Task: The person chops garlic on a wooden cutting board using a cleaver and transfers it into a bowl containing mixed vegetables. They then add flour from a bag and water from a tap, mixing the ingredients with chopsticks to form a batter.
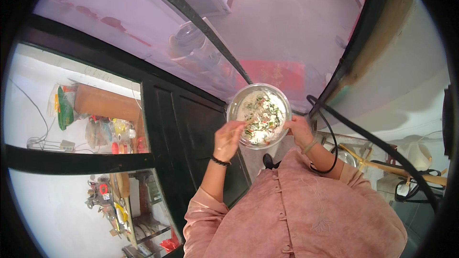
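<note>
A round metal bowl (232,109) is held up in front of my torso. White flour-like powder and chopped green leaves with reddish bits (267,113) fill its inside. My right hand (299,129) grips the bowl's rim on the right, thumb at the edge and fingers hidden beneath. At the near left side, my left hand (228,139) is closed around thin light-coloured sticks (248,123) that look like chopsticks. Their tips reach into the mixture and are hard to make out.
A dark green door (200,132) with glass panes stands close on my left. Beyond the bowl hangs a translucent plastic curtain (272,36), with a red mat (274,77) behind it. A black cable (373,139) loops near my right arm. Shelves with clutter (122,208) show through the glass.
</note>
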The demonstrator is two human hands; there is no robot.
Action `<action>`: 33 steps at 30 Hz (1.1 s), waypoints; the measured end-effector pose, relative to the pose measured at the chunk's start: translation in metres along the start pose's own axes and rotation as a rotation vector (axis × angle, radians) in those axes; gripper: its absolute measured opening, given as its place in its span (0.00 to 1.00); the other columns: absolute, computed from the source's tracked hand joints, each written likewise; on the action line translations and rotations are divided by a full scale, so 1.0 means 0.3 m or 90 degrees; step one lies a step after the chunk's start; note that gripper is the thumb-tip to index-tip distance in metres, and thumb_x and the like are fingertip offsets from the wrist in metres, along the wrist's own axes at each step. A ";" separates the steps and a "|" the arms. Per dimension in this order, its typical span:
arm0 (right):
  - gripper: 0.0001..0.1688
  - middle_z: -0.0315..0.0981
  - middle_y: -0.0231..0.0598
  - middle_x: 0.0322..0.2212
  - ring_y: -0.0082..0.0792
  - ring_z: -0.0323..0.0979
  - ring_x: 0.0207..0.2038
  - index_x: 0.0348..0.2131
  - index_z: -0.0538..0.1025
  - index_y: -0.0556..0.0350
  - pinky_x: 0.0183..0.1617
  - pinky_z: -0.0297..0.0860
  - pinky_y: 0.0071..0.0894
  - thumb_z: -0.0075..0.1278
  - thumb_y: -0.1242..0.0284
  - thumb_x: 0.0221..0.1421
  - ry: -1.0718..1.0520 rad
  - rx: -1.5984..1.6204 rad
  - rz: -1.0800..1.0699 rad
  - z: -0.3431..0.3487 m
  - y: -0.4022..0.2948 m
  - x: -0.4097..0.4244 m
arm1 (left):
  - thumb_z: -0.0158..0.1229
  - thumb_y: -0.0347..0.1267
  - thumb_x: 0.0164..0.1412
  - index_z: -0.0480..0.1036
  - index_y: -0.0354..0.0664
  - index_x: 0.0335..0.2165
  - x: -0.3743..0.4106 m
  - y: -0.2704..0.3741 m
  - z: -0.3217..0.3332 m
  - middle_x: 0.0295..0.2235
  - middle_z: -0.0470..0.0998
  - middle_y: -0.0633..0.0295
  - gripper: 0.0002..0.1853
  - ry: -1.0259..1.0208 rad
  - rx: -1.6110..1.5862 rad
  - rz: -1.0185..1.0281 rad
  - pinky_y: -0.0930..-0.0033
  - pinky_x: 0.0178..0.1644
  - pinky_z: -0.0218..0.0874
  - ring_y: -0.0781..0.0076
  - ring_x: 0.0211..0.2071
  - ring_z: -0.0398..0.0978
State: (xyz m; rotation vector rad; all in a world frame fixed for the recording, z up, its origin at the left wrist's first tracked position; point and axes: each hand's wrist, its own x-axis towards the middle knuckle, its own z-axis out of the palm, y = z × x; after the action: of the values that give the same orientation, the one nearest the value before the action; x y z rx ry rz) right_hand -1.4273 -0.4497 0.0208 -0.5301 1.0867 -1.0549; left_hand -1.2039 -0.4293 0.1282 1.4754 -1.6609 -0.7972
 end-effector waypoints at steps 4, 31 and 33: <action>0.10 0.70 0.36 0.23 0.29 0.69 0.24 0.26 0.72 0.66 0.26 0.68 0.29 0.47 0.78 0.37 -0.036 -0.044 0.028 0.023 -0.031 -0.029 | 0.52 0.30 0.56 0.74 0.32 0.30 0.098 0.018 -0.063 0.26 0.76 0.60 0.09 0.019 -0.068 0.034 0.77 0.34 0.62 0.77 0.29 0.72; 0.11 0.73 0.38 0.25 0.30 0.72 0.26 0.28 0.73 0.64 0.31 0.70 0.28 0.46 0.80 0.38 0.190 0.106 -0.062 0.106 0.150 -0.118 | 0.50 0.26 0.57 0.70 0.36 0.23 0.165 -0.075 0.055 0.19 0.72 0.65 0.08 -0.223 -0.169 0.046 0.79 0.24 0.60 0.82 0.20 0.69; 0.11 0.72 0.39 0.25 0.30 0.72 0.26 0.28 0.73 0.64 0.31 0.70 0.27 0.46 0.80 0.38 0.192 0.120 -0.046 0.112 0.121 -0.146 | 0.51 0.26 0.56 0.72 0.32 0.26 0.170 -0.106 0.024 0.22 0.75 0.60 0.06 -0.243 -0.194 0.055 0.78 0.25 0.65 0.79 0.21 0.73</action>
State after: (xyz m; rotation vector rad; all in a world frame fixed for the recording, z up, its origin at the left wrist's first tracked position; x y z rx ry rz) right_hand -1.3849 -0.3991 0.0258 -0.2649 1.2222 -1.3148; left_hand -1.1958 -0.4844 0.1046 1.0799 -1.7654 -1.2800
